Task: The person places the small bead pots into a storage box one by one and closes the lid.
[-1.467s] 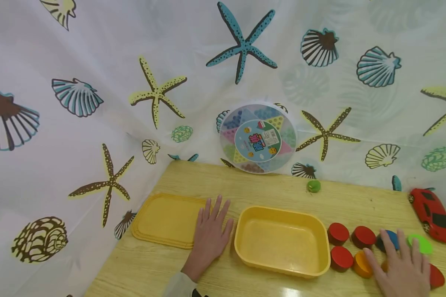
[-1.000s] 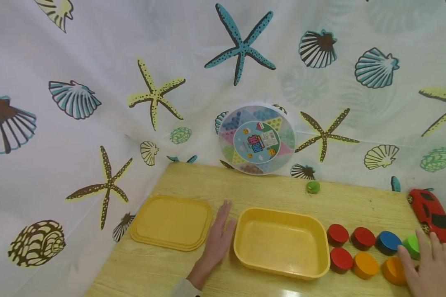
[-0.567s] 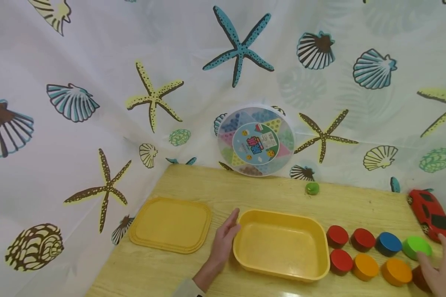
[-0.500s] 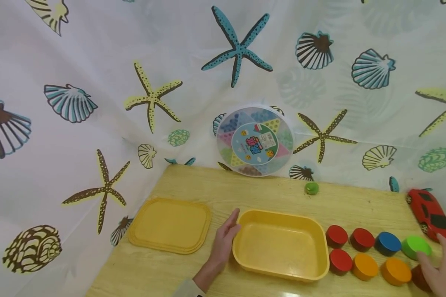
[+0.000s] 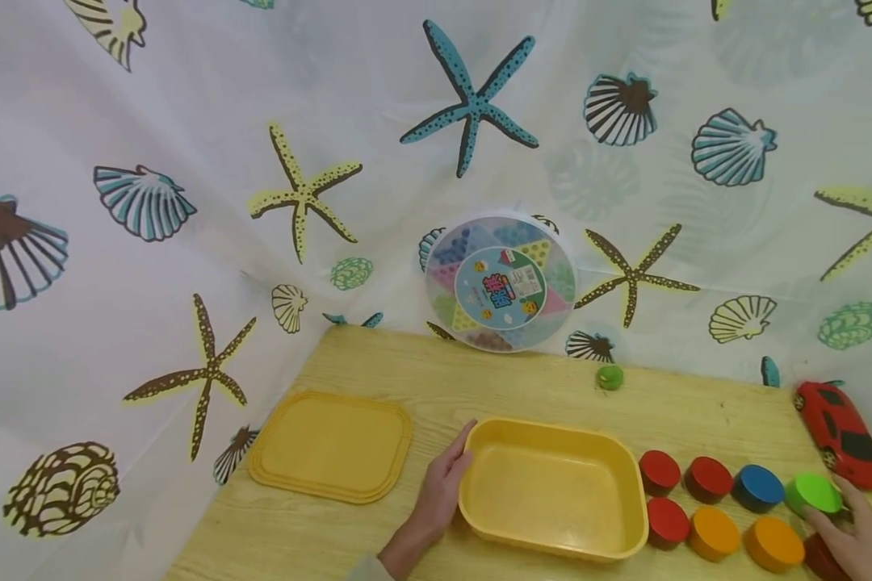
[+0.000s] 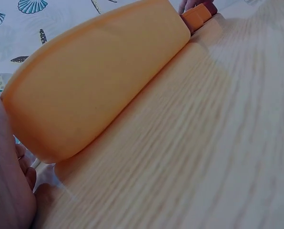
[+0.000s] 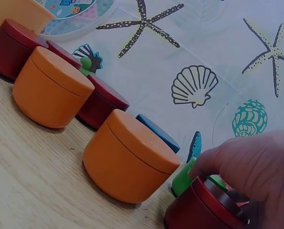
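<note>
My left hand [image 5: 436,494] rests against the left wall of a yellow rectangular tub [image 5: 552,549], its fingers straight and pointing away from me; the same wall [image 6: 94,81] fills much of the left wrist view. At the far right, my right hand [image 5: 866,539] pinches a lime-green round pot [image 5: 810,492] between thumb and forefinger. In the right wrist view that hand [image 7: 263,164] arches over a dark red lidded pot [image 7: 199,207], which partly hides the green one [image 7: 181,180].
Red pots [image 5: 667,523], orange pots [image 5: 773,545] and a blue pot [image 5: 758,488] stand in two rows right of the tub. A red toy car [image 5: 843,436] lies behind them. Flat yellow lids [image 5: 330,446] lie left. A round game board [image 5: 500,282] leans at the back, near a small green object [image 5: 609,377].
My right hand has moved right along the pots and closed on the green one. My left hand has gone from beside the lids to the yellow tub's left wall.
</note>
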Available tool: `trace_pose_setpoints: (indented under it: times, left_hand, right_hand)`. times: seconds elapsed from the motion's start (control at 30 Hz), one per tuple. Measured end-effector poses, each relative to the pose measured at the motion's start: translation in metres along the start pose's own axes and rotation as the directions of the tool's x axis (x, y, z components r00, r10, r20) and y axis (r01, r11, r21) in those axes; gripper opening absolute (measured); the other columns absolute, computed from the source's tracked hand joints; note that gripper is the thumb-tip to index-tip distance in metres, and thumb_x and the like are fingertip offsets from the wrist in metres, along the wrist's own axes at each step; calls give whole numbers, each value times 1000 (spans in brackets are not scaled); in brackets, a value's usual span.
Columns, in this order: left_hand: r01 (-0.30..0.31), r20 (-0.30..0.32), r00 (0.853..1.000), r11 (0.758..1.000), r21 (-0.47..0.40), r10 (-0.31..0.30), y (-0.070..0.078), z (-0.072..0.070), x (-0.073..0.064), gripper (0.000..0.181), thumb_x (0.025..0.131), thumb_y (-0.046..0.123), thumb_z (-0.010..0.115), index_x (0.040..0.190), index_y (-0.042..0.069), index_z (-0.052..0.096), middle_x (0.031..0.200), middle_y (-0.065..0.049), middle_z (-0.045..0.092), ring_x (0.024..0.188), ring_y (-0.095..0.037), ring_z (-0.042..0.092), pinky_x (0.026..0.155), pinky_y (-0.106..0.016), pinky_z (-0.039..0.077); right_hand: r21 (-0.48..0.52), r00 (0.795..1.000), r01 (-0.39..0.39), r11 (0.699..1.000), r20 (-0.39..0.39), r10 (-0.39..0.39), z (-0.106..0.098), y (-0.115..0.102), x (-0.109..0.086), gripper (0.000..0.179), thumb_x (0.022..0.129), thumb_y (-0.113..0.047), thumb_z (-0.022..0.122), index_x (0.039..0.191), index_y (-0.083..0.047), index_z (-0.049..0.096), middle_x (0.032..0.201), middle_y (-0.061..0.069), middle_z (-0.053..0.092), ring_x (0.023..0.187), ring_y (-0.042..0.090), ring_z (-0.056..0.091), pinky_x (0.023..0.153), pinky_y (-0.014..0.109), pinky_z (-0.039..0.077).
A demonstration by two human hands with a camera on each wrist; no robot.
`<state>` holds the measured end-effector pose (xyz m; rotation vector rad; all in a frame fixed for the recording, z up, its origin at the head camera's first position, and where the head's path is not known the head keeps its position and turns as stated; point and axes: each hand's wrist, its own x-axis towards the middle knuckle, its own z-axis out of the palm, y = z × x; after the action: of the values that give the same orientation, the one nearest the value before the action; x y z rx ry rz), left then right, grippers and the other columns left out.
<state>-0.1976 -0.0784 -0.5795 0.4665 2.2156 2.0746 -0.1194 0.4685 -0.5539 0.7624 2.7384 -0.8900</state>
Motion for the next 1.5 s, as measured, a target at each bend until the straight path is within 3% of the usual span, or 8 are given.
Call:
trace_pose_setpoints:
  times: [0.1, 0.2, 0.53, 0.7, 0.97, 1.2, 1.4, 1.5]
  left_hand:
    - [-25, 2, 1000, 1000, 13, 25, 0, 0, 0, 51, 115, 22, 37, 162, 2, 33, 168, -14, 31, 156, -22, 27, 121, -15, 25]
    - [-37, 4, 999, 999, 1, 37, 1, 0, 1, 51, 115, 20, 37, 162, 1, 32, 168, -16, 31, 156, -22, 27, 118, -11, 25]
    - [-6, 33, 999, 996, -89, 9, -2, -3, 0, 53, 115, 23, 36, 163, 1, 30, 170, -16, 27, 158, -23, 22, 123, -20, 23]
    - [0, 24, 1000, 994, -107, 2, -2, -4, -1, 53, 115, 22, 35, 163, 0, 28, 170, -17, 26, 158, -25, 22, 126, -28, 21]
    - [12, 23, 1000, 993, -120, -10, 2, -5, -1, 54, 115, 20, 35, 164, -1, 25, 171, -17, 25, 159, -26, 20, 121, -14, 23]
    - [-2, 43, 999, 993, -114, 7, 4, -6, -2, 56, 116, 26, 33, 165, 1, 23, 172, -16, 22, 160, -27, 15, 121, -13, 20]
    - [-24, 72, 997, 992, -125, 33, 2, -6, -3, 59, 117, 28, 30, 165, -2, 15, 173, -17, 16, 160, -27, 12, 120, -10, 19]
    - [-25, 82, 996, 991, -132, 36, 2, -7, -3, 59, 117, 27, 29, 165, -2, 15, 173, -17, 15, 160, -26, 12, 120, -9, 20]
  right_hand:
    - [-37, 1000, 7, 999, -3, -7, -3, -6, -3, 97, 106, -43, 58, 157, 17, 2, 148, 51, 22, 130, 66, 34, 110, 73, 37]
    - [-52, 1000, 14, 999, -4, -14, -5, -11, -4, 96, 105, -40, 61, 157, 17, 4, 149, 51, 22, 131, 66, 33, 111, 74, 36]
    - [-64, 999, 15, 998, -42, -18, -4, -15, -5, 96, 104, -42, 62, 154, 21, 9, 145, 51, 26, 126, 64, 40, 108, 72, 40]
    - [0, 995, -15, 1000, -103, 14, 1, -13, -3, 96, 102, -39, 67, 156, 19, 13, 144, 50, 29, 125, 63, 41, 107, 71, 41]
    - [149, 978, -24, 989, -204, 54, 7, -14, -3, 78, 97, -14, 68, 151, 20, 23, 137, 50, 32, 121, 62, 41, 104, 70, 44]
    - [192, 966, -43, 980, -244, 90, 2, -26, -13, 76, 98, -16, 65, 151, 19, 23, 140, 46, 30, 123, 59, 39, 104, 69, 43]
    - [216, 937, 59, 975, -348, 20, -3, -49, -26, 73, 96, -12, 68, 151, 17, 30, 142, 43, 35, 122, 56, 41, 91, 56, 44]
    - [199, 934, 105, 974, -356, -28, -7, -66, -35, 73, 97, -14, 70, 151, 17, 32, 142, 42, 38, 119, 55, 44, 88, 53, 43]
